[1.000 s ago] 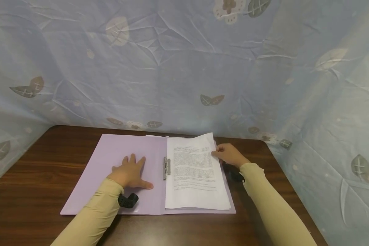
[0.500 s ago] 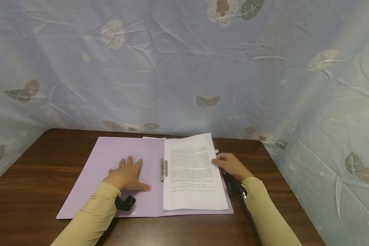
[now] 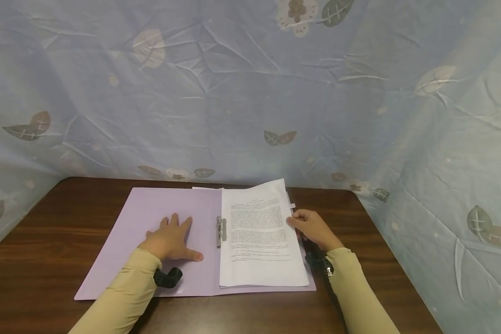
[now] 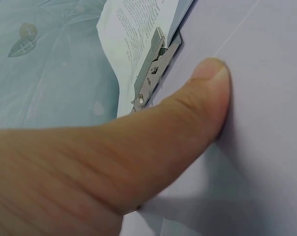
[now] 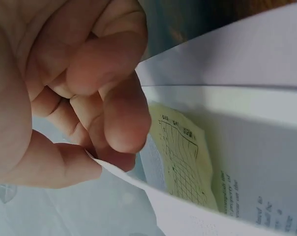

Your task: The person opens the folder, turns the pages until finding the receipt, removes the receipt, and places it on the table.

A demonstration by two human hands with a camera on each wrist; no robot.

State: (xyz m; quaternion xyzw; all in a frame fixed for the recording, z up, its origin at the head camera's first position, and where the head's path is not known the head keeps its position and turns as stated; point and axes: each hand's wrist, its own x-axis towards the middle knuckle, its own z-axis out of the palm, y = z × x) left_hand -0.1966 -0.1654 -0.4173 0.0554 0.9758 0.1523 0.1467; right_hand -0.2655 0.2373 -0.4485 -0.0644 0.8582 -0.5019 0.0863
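Observation:
A lilac folder (image 3: pixel 150 208) lies spread open on the table, with a metal clip (image 3: pixel 221 231) along its spine. Printed sheets (image 3: pixel 260 250) cover its right side, the top one lifted a little at its upper right. My left hand (image 3: pixel 169 239) rests on the left cover, fingers spread; its thumb (image 4: pixel 188 103) points toward the clip in the left wrist view. At the sheets' right edge, my right hand (image 3: pixel 315 228) pinches the top sheet between thumb and fingers. Under that raised sheet, the right wrist view shows a yellow slip (image 5: pixel 183 157) with a printed grid.
The dark wooden table (image 3: pixel 37 246) extends around the folder. A pale blue cloth (image 3: pixel 234 102) with leaf prints hangs behind the table and along its sides. A small white tab (image 3: pixel 292 205) sticks out past the sheets' right edge. Each wrist wears a black camera mount (image 3: pixel 168 278).
My right hand has slid slightly down the sheet's right edge, and the white tab has come into sight above it. My left hand stays on the cover. The head view has shifted a little.

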